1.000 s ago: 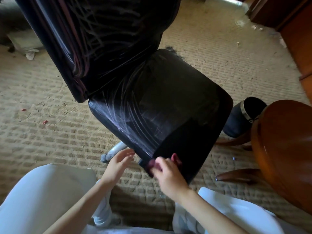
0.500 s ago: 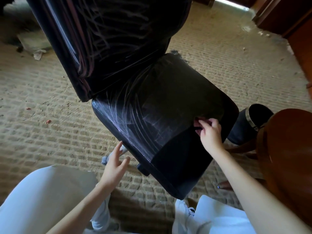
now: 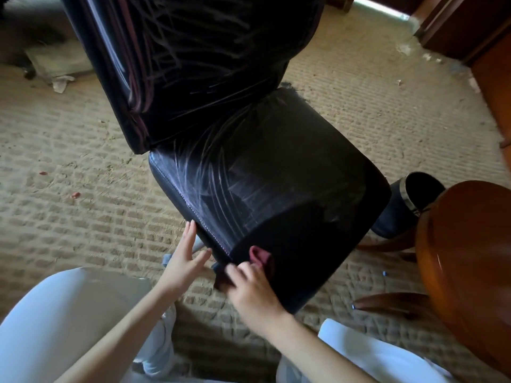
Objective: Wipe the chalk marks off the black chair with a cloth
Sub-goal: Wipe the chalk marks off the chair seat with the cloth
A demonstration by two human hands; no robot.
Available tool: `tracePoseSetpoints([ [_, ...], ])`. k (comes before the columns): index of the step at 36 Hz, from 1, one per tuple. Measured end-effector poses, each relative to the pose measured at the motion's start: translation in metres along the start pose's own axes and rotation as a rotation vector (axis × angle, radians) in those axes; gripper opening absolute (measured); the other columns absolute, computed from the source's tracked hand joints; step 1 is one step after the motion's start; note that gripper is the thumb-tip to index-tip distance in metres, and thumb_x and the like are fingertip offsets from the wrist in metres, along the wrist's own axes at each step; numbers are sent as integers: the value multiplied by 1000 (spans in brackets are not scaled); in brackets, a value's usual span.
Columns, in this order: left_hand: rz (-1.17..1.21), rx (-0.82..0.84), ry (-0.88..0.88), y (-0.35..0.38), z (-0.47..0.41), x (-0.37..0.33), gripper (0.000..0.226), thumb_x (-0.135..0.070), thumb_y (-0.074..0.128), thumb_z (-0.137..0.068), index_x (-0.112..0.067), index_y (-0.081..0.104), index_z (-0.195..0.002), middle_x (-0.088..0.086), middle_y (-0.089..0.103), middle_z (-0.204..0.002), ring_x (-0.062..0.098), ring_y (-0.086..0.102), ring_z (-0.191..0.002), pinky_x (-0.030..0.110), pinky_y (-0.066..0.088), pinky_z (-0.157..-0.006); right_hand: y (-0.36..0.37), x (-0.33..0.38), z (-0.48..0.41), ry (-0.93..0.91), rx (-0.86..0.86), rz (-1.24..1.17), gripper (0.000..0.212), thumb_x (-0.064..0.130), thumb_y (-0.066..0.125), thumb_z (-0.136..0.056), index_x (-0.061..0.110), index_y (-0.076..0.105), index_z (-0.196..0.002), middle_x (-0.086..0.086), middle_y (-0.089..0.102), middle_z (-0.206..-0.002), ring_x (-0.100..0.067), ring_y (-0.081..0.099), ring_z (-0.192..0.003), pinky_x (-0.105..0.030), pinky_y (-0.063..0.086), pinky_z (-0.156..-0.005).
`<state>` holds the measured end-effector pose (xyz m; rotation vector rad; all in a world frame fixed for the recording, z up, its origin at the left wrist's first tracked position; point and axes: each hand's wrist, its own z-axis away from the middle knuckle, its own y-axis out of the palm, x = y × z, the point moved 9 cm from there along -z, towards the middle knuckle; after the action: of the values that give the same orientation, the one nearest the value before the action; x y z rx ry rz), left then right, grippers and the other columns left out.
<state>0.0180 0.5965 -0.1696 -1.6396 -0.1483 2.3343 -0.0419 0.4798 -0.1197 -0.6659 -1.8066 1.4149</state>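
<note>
The black chair (image 3: 290,172) fills the middle of the view, its backrest rising to the top. Pale chalk streaks cover the left half of the seat and the backrest; the seat's near right part looks dark and plain. My right hand (image 3: 253,291) grips a dark red cloth (image 3: 261,258) against the seat's near front corner. My left hand (image 3: 184,261) lies with straight fingers touching the seat's left side edge, just beside the cloth.
A round wooden table (image 3: 467,261) stands at the right, with a black bin (image 3: 406,205) behind it. Woven beige carpet lies all around, with scraps of litter. Wooden furniture (image 3: 492,64) lines the far right. My white-clad knees are at the bottom.
My right hand has swept the cloth from the seat's far right side back to the near front corner. The left hand has risen to touch the seat's edge.
</note>
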Motion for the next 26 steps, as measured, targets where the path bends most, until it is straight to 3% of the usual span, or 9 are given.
tracePoseSetpoints([
  [3, 29, -1, -15, -5, -2, 1, 93, -54, 54, -77, -23, 10, -152, -9, 5, -159, 3, 2, -145, 26, 10, -117, -8, 0, 0, -32, 25, -74, 13, 15, 55, -88, 15, 68, -87, -2, 54, -101, -22, 45, -84, -37, 40, -84],
  [6, -16, 10, 9, -4, 0, 4, 94, -60, 50, -76, -24, 8, -153, -12, 3, -159, 0, 1, -145, 30, 7, -119, -50, -58, -6, 268, -132, -260, 15, 21, 58, -93, 31, 61, -82, 7, 50, -87, -10, 48, -85, -29, 35, -90],
  [8, -53, 11, 14, -1, 1, 7, 89, -51, 49, -80, -24, 6, -152, -11, -1, -159, 0, -2, -144, 28, 6, -118, -75, -111, -5, 433, -235, -130, 22, 21, 63, -91, 40, 58, -80, 8, 50, -89, -7, 50, -88, -24, 37, -87],
  [11, -79, 2, 2, 1, 0, 10, 86, -46, 50, -83, -25, 4, -152, -10, -4, -159, -1, -5, -143, 28, 5, -117, -97, -189, 7, 719, -309, 11, 22, 9, 55, -89, 20, 72, -98, -10, 57, -107, -30, 52, -99, -38, 42, -92],
  [14, -103, 8, 20, 4, 0, 10, 80, -34, 55, -93, -25, 3, -152, -9, -6, -159, -3, -7, -142, 28, 5, -118, -85, -228, 17, 896, -270, 101, 32, -5, 59, -82, 3, 69, -112, -25, 52, -116, -48, 48, -100, -46, 41, -94],
  [16, -125, 6, 27, 4, -1, 8, 78, -30, 55, -94, -24, 2, -152, -11, -7, -158, -6, -7, -141, 25, 6, -117, -74, -225, 11, 906, -246, 79, 33, -5, 61, -81, 2, 69, -112, -24, 52, -112, -47, 49, -94, -48, 43, -90],
  [20, -143, 25, 14, 3, 0, 5, 77, -25, 53, -95, -24, 2, -152, -13, -6, -157, -31, 1, -120, 12, 11, -106, -56, -197, -4, 871, -248, 29, 33, -6, 60, -77, 3, 71, -106, -20, 55, -98, -44, 53, -79, -48, 48, -78],
  [23, -126, 23, 9, 2, 0, 5, 78, -25, 54, -95, -23, 2, -152, -11, -5, -158, -27, 3, -123, 16, 12, -109, -48, -146, -24, 687, -227, 47, 40, 7, 42, -79, 8, 69, -108, -12, 54, -88, -35, 49, -67, -44, 47, -67],
  [26, -98, 13, 14, 0, 0, 2, 84, -38, 56, -89, -20, 4, -152, -8, -3, -159, -26, 5, -126, 20, 13, -113, -35, -85, -36, 529, -195, 26, 43, 12, 38, -77, 10, 69, -108, -8, 54, -86, -30, 48, -67, -43, 45, -73],
])
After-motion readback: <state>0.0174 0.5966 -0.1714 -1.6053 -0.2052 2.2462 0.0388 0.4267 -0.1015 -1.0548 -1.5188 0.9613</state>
